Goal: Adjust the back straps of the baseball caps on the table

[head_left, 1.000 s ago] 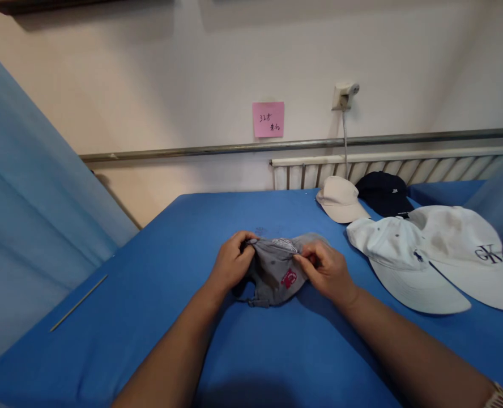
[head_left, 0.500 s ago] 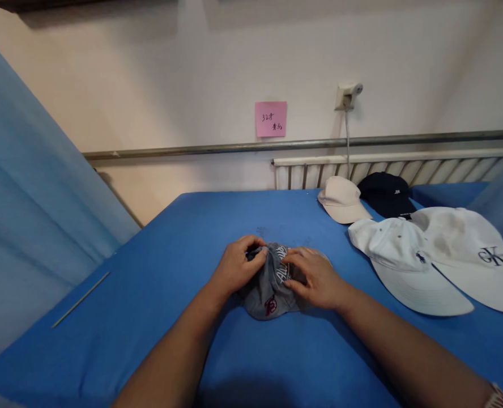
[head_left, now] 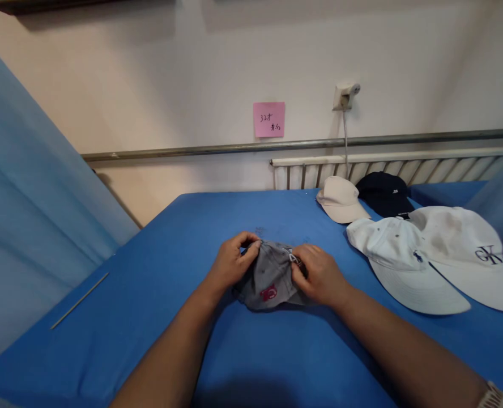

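Observation:
A grey baseball cap (head_left: 272,277) with a red emblem on its side rests on the blue-covered table between my hands. Its cloth is bunched and creased. My left hand (head_left: 234,259) pinches the upper left part of the crown between thumb and fingers. On the other side, my right hand (head_left: 319,275) grips the cap's white-lettered front, hiding most of the lettering and the brim.
To the right lie a cream cap (head_left: 341,198), a dark navy cap (head_left: 383,192), a pale cap with a small logo (head_left: 398,243) and a white lettered cap (head_left: 455,238). A thin stick (head_left: 79,300) lies left. Blue curtain (head_left: 34,198) at left; radiator (head_left: 387,161) behind.
My hands have shifted their grips on the grey cap. Its crown turned and its red emblem moved left; the white lettering showed half a second ago and is now mostly covered by my right hand.

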{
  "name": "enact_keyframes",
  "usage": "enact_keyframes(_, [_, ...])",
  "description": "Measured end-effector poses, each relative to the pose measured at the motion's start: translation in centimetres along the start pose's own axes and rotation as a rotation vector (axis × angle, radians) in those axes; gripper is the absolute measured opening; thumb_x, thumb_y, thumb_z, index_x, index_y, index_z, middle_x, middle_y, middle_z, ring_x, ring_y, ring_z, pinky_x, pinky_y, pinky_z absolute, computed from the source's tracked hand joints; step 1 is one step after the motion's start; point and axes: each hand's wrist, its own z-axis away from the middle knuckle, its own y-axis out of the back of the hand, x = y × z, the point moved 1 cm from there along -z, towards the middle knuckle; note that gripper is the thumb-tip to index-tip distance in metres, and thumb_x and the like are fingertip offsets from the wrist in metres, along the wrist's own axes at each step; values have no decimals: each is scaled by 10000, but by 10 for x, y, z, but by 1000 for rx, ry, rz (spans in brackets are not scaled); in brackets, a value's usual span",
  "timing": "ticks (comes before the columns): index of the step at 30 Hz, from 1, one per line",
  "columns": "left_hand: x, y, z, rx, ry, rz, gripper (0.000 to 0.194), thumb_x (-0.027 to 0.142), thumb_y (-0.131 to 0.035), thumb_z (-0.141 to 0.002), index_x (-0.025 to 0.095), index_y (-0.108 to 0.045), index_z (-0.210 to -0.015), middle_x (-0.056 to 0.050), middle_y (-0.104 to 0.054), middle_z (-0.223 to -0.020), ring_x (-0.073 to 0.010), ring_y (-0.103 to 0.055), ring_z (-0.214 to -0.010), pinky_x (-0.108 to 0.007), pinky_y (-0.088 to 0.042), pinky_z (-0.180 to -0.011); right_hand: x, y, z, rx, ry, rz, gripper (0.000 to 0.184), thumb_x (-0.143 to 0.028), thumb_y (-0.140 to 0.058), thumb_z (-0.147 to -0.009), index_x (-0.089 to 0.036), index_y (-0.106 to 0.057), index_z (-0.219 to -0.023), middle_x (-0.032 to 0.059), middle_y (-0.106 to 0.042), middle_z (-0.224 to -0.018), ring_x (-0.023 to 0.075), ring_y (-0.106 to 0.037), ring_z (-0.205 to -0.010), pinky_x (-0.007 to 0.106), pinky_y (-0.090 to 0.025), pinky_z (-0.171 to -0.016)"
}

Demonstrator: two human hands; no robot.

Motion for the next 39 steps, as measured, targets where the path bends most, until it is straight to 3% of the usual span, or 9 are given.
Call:
enact_keyframes(3, [-1,1,-1,-36,-3,36,238,370,-511,-881,193,-663,-928,-23,-706,-902,-173,-640,-832,-296,-496,-810,-4,9,4,65,-4,-99,150,-155,-472,-860,-182,-547,-987,59,-601,-839,193,-546,-764,321,-417,-703])
enact_keyframes(9, [1,-1,0,-158,-64,63,231,314,-463,-913,199,-655,-973,-33,-695,-960,-171,-632,-879,-301,-490,-837,-13,0,10,-193,45,-182,273,-314,-554,-881,-193,-512,-1122,31,-619,-863,163,-556,-708,283,-415,-639])
enact_keyframes(12, [1,-3,0,-196,-76,48,227,293,-450,-915,205,-652,-971,-32,-690,-969,-174,-625,-898,-308,-487,-846,-14,-6,10,-224,42,-116,171,-331,-575,-863,-200,-544,-969,23,-609,-814,166,-548,-704,279,-392,-626])
enact_keyframes(14, [1,-3,0,-200,-67,31,231,298,-444,-916,206,-650,-968,-32,-689,-970,-179,-622,-903,-318,-485,-854,-13,-8,10,-182,7,-97,78,-275,-545,-863,-201,-530,-842,8,-578,-746,149,-519,-651,271,-364,-599])
enact_keyframes(19, [1,-4,0,-214,-62,45,246,323,-438,-927,191,-645,-938,-36,-691,-962,-179,-623,-891,-319,-481,-856,-8,-5,10,47,-211,-323,152,-232,-517,-860,-207,-460,-722,-41,-482,-614,102,-437,-537,243,-334,-545])
enact_keyframes(23, [6,-6,4,-199,-127,98,231,308,-451,-928,187,-647,-937,-40,-686,-955,-177,-623,-903,-317,-477,-854,-13,-2,11,-2,-197,-442,270,-295,-510,-895,-207,-439,-650,-45,-468,-577,98,-436,-535,239,-328,-544])
enact_keyframes(30, [17,-17,14,-202,-232,184,206,258,-466,-929,192,-660,-958,-49,-684,-949,-166,-624,-896,-313,-487,-841,-20,-5,10,-25,-334,-537,135,-324,-604,-838,-204,-543,-829,-44,-521,-632,102,-468,-544,230,-351,-530])
enact_keyframes(36, [12,-10,12,107,-199,137,166,256,-590,-855,185,-653,-991,-54,-681,-969,-167,-628,-871,-313,-493,-829,-1,-12,8,128,-571,-831,213,-387,-554,-859,-216,-483,-753,-71,-443,-545,91,-398,-464,213,-310,-445])
enact_keyframes(39, [8,-11,10,-69,-188,54,117,217,-571,-849,184,-675,-892,-33,-696,-877,-159,-631,-801,-287,-487,-771,7,-13,7,125,-627,-834,221,-398,-550,-848,-222,-465,-744,-79,-428,-526,92,-382,-447,210,-300,-432])
